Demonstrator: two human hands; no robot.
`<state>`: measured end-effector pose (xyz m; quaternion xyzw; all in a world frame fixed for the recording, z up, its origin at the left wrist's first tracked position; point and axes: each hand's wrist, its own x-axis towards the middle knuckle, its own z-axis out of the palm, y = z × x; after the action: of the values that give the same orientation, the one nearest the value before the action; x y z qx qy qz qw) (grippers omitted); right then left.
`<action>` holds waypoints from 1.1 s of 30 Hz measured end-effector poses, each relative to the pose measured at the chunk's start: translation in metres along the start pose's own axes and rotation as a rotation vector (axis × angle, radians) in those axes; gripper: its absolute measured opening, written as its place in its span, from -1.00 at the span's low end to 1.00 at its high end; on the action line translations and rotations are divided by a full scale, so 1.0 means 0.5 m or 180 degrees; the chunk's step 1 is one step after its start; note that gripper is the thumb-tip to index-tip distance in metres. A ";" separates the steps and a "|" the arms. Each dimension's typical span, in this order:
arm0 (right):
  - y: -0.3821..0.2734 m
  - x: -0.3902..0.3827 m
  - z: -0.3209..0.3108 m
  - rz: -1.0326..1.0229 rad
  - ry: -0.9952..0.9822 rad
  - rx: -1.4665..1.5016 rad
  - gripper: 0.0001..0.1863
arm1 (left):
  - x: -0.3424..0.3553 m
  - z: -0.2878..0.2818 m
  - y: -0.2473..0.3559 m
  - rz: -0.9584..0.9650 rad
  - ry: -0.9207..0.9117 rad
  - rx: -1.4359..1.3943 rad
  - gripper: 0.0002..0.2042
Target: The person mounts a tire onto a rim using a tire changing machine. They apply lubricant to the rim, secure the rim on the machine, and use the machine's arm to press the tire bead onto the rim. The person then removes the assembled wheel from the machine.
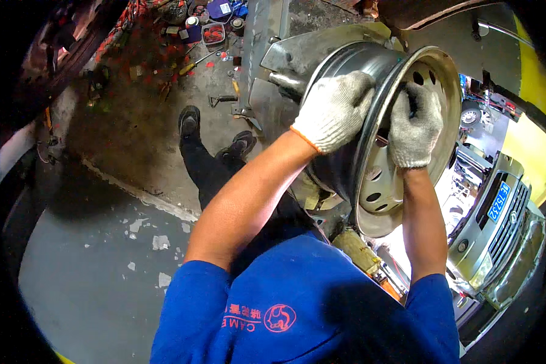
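A bare steel wheel rim (pixel 340 167) stands on edge in front of me, with a grey barrel and a dull, pale disc pierced by round holes. My left hand (pixel 337 112), in a white knitted glove with an orange cuff edge, lies on the barrel close to the raised lip, its fingers curled in. My right hand (pixel 415 127), in a greyer soiled glove, is closed in front of the disc, inside the lip. Whatever its fingers hold is hidden. Behind the barrel, a metal shaft (pixel 285 82) points toward the rim, beside a flat metal plate (pixel 327 48).
Hand tools, including a yellow-handled screwdriver (pixel 191 67), and a plastic tub (pixel 213 34) lie on the stained floor at upper left. A silver vehicle (pixel 497 230) stands at right. Below the rim is a yellowish block (pixel 356 250). Flaking grey paint (pixel 91 285) covers the floor at lower left.
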<state>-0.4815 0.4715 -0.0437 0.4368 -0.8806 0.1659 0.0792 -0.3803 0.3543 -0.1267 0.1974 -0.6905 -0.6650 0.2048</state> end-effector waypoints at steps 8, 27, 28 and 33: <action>0.018 -0.005 -0.002 -0.0225 0.0052 -0.0094 -0.85 | -0.077 0.002 0.014 -0.0935 0.0954 -0.0551 -0.73; -0.268 -0.099 -0.229 0.2920 0.1207 0.4450 -0.79 | -0.231 -0.292 0.222 -0.1718 0.0054 -0.0758 -0.71; -0.283 -0.122 -0.249 0.3226 0.1524 0.4769 -0.79 | -0.227 -0.293 0.243 -0.1765 -0.0075 -0.0689 -0.71; -0.296 -0.277 -0.337 0.4330 0.1696 0.3546 -0.59 | -0.230 -0.250 0.289 -0.1749 -0.0660 -0.0445 -0.67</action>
<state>-0.2807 0.5516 0.1069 -0.2533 -0.6932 0.6723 -0.0570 -0.2156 0.3179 0.0191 0.2934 -0.5810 -0.7580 -0.0413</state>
